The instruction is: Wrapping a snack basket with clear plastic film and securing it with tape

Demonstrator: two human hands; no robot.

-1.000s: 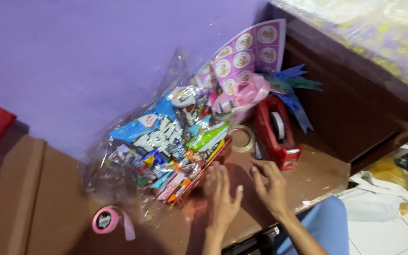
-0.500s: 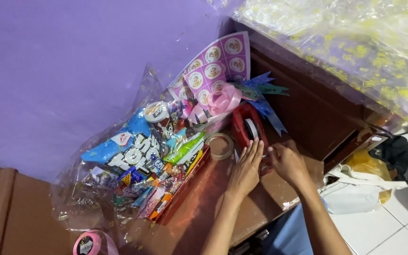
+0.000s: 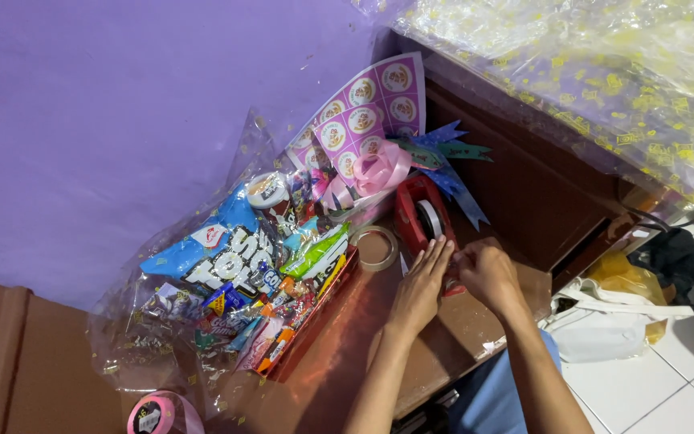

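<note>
Red tape dispenser (image 3: 421,215) on the brown bench (image 3: 451,337), just beside the cellophane-wrapped snack hamper (image 3: 251,281). Head view: tape is apparently being drawn; tearing it off likely calls for a firm pull. Left hand (image 3: 426,283), fingers extended, touches the dispenser; right hand (image 3: 485,272), curled, pinches at its front.

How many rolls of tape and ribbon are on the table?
3. A clear tape roll lies flat beside the snack hamper. A white roll sits in the red tape dispenser, by both hands. A pink ribbon roll is at the bottom edge. Others may be hidden.
</note>
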